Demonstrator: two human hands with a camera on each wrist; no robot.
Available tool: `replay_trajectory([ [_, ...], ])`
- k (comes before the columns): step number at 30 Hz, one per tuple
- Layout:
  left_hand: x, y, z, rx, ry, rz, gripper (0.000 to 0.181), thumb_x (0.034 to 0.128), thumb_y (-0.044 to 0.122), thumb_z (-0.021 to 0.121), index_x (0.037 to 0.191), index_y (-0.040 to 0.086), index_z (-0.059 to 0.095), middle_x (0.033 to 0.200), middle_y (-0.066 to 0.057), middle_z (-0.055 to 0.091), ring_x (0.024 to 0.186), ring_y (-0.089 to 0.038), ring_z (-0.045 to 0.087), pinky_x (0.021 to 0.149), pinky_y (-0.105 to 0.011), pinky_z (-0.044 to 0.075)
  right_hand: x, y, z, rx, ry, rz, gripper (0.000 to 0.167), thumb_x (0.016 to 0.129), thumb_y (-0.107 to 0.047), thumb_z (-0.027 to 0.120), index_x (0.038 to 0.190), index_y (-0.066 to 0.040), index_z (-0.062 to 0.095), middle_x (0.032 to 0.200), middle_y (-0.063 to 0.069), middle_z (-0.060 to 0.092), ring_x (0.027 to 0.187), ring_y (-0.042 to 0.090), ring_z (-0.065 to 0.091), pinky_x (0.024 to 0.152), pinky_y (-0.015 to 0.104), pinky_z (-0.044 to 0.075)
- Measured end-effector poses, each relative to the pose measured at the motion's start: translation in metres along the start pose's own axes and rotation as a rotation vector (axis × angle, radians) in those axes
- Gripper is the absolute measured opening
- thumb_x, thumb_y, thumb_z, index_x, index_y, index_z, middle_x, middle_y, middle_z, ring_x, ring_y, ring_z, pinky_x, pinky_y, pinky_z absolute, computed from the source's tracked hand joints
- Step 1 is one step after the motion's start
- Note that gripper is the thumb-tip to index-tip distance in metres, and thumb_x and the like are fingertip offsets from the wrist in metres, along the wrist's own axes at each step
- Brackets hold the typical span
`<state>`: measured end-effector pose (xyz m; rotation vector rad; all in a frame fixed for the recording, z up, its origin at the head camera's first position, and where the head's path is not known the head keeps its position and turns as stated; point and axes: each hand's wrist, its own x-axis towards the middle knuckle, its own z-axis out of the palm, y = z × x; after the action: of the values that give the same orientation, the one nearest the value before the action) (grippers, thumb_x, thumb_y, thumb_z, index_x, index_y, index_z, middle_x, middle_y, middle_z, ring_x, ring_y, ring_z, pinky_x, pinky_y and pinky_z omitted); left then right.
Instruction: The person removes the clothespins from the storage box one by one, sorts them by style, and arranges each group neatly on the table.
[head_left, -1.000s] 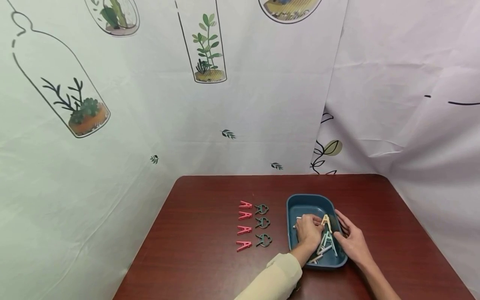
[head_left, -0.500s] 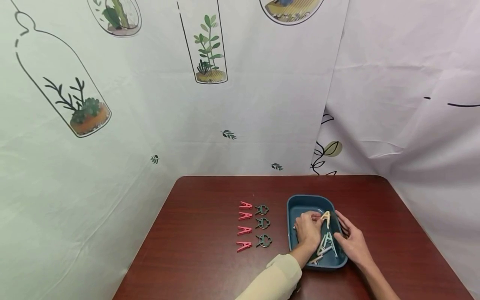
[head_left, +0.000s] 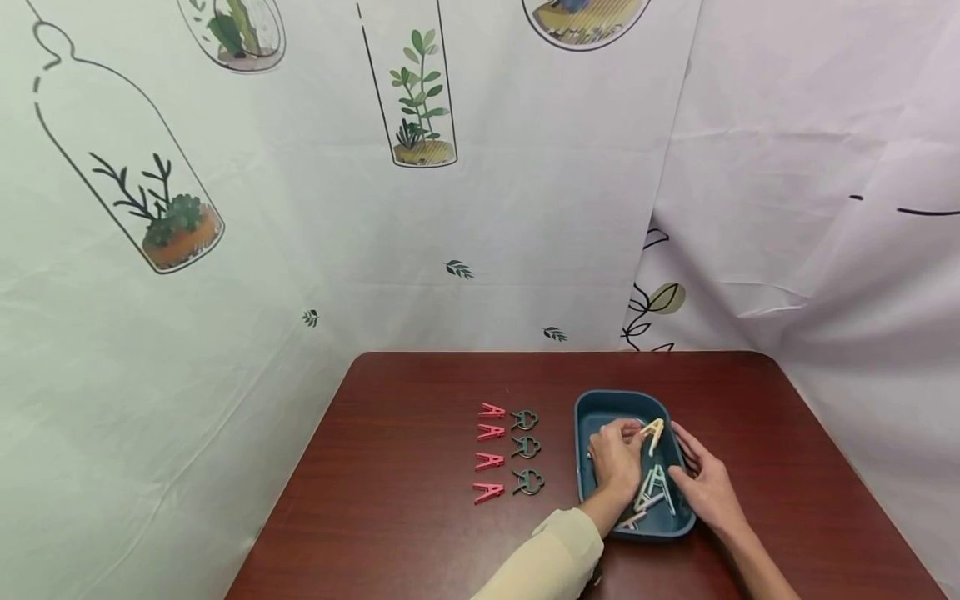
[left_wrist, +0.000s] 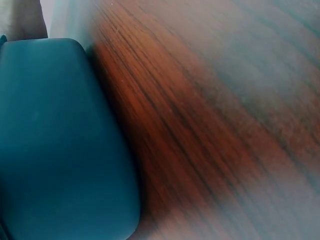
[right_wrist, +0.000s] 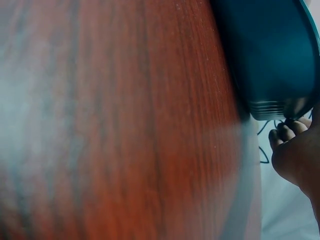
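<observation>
In the head view my left hand (head_left: 617,458) reaches into a blue plastic tray (head_left: 588,408). Its fingertips pinch one leg of a cream clothespin (head_left: 655,432) near the tray's far right corner. My right hand (head_left: 708,492) grips the tray's right side, thumb at the rim and fingers along the outer wall. Pale green clothespins (head_left: 654,490) lie in the tray right of the left wrist, and the left forearm partly covers other pale clips (head_left: 632,520). The right wrist view shows curled fingers of the right hand (right_wrist: 300,150) against the tray (right_wrist: 272,55).
Left of the tray, a column of red clothespins (head_left: 489,460) lies on the brown table (head_left: 390,467). Beside it runs a column of three dark green round clips (head_left: 528,482). The tray's outer wall (left_wrist: 65,140) fills the left side of the left wrist view. A printed cloth (head_left: 525,233) hangs behind.
The cream clothespin has turned and shifted slightly toward the tray's far right corner, at the left fingertips. The left hand has moved a little; the right hand keeps its hold on the tray.
</observation>
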<state>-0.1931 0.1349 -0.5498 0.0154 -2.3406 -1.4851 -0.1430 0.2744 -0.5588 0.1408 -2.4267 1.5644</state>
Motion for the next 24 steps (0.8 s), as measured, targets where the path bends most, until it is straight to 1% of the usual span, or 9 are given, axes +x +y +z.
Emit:
replay_trajectory([
  [5,-0.0001,0.0006,-0.0004,-0.016,0.024,0.031,0.012,0.0843,0.007,0.090,0.092,0.015,0.084,0.083,0.011,0.079,0.072,0.009,0.068,0.069,-0.014,0.054,0.0000,0.0002,-0.0001,-0.016,0.001,0.013,0.071,0.093,0.013,0.066,0.160,0.003,0.042,0.157,0.031,0.046,0.121,-0.021,0.039,0.088,0.002,0.041],
  [9,0.0000,0.0007,-0.0009,-0.047,0.040,0.050,0.011,0.0850,0.007,0.090,0.093,0.013,0.084,0.084,0.009,0.079,0.074,0.007,0.069,0.069,-0.013,0.054,-0.0001,0.0003,-0.0001,-0.023,0.003,0.013,0.071,0.093,0.013,0.065,0.159,0.003,0.042,0.157,0.030,0.047,0.120,-0.022,0.038,0.088,0.001,0.040],
  [16,-0.0002,0.0026,-0.0028,-0.125,0.029,0.054,0.011,0.0874,0.004,0.087,0.096,0.011,0.084,0.087,0.007,0.080,0.077,0.005,0.071,0.069,-0.012,0.055,-0.0009,-0.0008,-0.0006,-0.040,-0.004,0.017,0.071,0.093,0.012,0.066,0.160,0.002,0.042,0.157,0.031,0.046,0.121,-0.022,0.037,0.088,0.001,0.039],
  [24,-0.0002,0.0060,-0.0047,-0.143,0.040,0.077,0.013,0.0876,0.003,0.087,0.097,0.011,0.084,0.089,0.008,0.080,0.079,0.004,0.071,0.070,-0.011,0.054,-0.0013,-0.0019,-0.0013,-0.054,-0.013,0.041,0.071,0.094,0.010,0.066,0.161,0.001,0.041,0.158,0.029,0.045,0.120,-0.021,0.037,0.087,0.000,0.039],
])
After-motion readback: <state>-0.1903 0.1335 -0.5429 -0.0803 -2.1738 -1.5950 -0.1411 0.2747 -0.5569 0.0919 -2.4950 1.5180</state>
